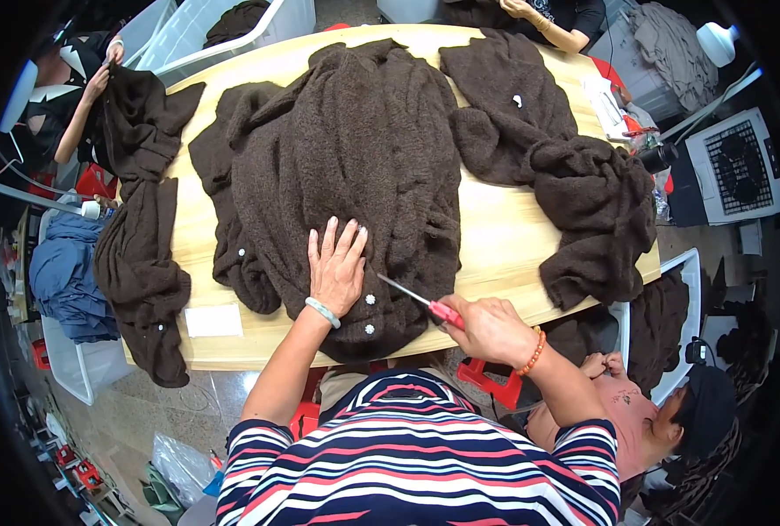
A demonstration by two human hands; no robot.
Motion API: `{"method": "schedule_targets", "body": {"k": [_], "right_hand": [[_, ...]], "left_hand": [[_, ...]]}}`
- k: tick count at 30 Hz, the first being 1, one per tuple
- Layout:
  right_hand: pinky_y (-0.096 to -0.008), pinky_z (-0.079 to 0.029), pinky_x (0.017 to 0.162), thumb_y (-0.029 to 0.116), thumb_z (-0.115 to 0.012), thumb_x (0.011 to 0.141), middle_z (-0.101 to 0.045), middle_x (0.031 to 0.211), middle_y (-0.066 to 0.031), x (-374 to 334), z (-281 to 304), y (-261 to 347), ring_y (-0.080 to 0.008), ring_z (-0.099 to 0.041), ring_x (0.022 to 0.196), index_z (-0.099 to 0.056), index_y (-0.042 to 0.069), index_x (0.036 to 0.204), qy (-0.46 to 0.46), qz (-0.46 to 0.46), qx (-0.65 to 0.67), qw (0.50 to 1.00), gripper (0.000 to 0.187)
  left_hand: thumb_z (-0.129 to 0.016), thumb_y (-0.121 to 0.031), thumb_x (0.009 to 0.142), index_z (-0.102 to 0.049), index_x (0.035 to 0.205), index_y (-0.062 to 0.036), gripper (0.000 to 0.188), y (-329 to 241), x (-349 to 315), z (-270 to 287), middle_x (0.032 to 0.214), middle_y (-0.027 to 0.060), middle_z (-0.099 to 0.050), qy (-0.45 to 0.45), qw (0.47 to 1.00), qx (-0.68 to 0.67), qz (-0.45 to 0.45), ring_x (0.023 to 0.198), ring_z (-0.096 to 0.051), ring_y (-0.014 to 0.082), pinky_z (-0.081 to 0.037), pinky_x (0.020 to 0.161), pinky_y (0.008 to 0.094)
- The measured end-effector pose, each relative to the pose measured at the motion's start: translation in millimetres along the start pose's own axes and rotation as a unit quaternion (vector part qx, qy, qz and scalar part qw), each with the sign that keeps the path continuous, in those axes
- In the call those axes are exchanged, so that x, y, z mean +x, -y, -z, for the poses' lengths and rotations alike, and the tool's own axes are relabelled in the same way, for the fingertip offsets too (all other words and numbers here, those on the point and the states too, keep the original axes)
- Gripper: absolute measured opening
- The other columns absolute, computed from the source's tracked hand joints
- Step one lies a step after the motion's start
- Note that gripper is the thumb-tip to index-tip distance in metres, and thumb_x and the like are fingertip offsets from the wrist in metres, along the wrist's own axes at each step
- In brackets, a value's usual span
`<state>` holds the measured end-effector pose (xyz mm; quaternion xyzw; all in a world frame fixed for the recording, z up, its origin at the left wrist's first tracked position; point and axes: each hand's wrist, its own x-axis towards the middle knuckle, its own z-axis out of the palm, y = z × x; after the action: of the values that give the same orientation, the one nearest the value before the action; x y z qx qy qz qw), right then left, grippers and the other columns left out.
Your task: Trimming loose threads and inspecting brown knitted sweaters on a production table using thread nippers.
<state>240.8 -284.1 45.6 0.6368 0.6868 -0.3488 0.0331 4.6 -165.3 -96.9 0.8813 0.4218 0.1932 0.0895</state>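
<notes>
A large dark brown fuzzy knit garment (355, 149) lies bunched across the middle of the table. My left hand (335, 270) rests flat on its near part, fingers stretched out and slightly apart. In my right hand (493, 329) is a thin metal-shafted tool (407, 294) with a pink-red handle, like a slim screwdriver or hook; its exact kind I cannot make out. The tool's tip points left toward my left hand, over the knit. Two small pale ornate buttons (370, 300) sit on the garment to the right of my left wrist.
More brown knits lie on the wooden table (504, 228), at left (140, 263) and right (591, 210). A white paper (214, 321) lies near the left edge. Other people work at the far left, far right and near right. White bins (302, 17) and red stools (488, 379) surround the table.
</notes>
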Motion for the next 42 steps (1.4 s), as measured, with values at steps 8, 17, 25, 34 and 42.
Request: {"method": "schedule_targets", "body": {"k": [8, 17, 25, 34, 42], "right_hand": [[-0.0489, -0.051, 0.075, 0.03, -0.061, 0.089, -0.067, 0.081, -0.0224, -25, -10, -1, -0.0399, -0.067, 0.08, -0.057, 0.008, 0.122, 0.011, -0.008, 0.02, 1.0, 0.039], [-0.0472, -0.054, 0.068, 0.03, -0.06, 0.091, -0.067, 0.075, -0.0227, -37, -37, -6, -0.0391, -0.068, 0.076, -0.058, 0.001, 0.116, 0.102, 0.049, -0.01, 0.994, 0.038], [-0.0456, -0.053, 0.066, 0.026, -0.063, 0.09, -0.066, 0.072, -0.0201, -30, -33, -10, -0.0382, -0.067, 0.071, -0.057, 0.009, 0.12, -0.006, 0.045, 0.047, 0.998, 0.035], [-0.0493, -0.05, 0.072, 0.027, -0.06, 0.091, -0.066, 0.076, -0.0216, -9, -4, 2, -0.0414, -0.065, 0.075, -0.056, 0.01, 0.12, -0.046, 0.018, -0.005, 0.999, 0.034], [-0.0478, -0.051, 0.075, 0.028, -0.062, 0.089, -0.067, 0.08, -0.022, -26, -26, -2, -0.0401, -0.066, 0.078, -0.058, 0.009, 0.12, 0.038, 0.021, 0.016, 0.999, 0.036]], "left_hand": [[-0.065, -0.021, 0.085, -0.045, 0.142, -0.0076, 0.062, -29, -39, 1, 0.154, 0.0102, -0.034, 0.03, 0.999, 0.017, -0.005, 0.144, -0.025, 0.0364, -0.013, 0.115, 0.0628], [-0.065, -0.031, 0.086, -0.041, 0.146, -0.0088, 0.068, -41, -97, -24, 0.159, 0.0101, -0.024, 0.075, 0.995, 0.061, -0.012, 0.148, -0.014, 0.0371, -0.008, 0.114, 0.0658], [-0.071, -0.002, 0.077, -0.064, 0.114, -0.0043, 0.039, -45, -82, 14, 0.124, 0.0142, -0.06, -0.09, 0.981, -0.168, -0.025, 0.112, -0.057, 0.0357, -0.046, 0.092, 0.0446], [-0.07, -0.016, 0.082, -0.058, 0.126, -0.0087, 0.045, 3, 10, -23, 0.128, 0.0131, -0.053, -0.117, 0.992, -0.034, 0.008, 0.098, -0.059, 0.032, -0.049, 0.084, 0.0428], [-0.065, -0.01, 0.084, -0.051, 0.136, -0.0076, 0.054, -3, -21, -8, 0.144, 0.0139, -0.045, -0.06, 0.995, -0.078, -0.001, 0.108, -0.054, 0.0318, -0.043, 0.092, 0.0431]]}}
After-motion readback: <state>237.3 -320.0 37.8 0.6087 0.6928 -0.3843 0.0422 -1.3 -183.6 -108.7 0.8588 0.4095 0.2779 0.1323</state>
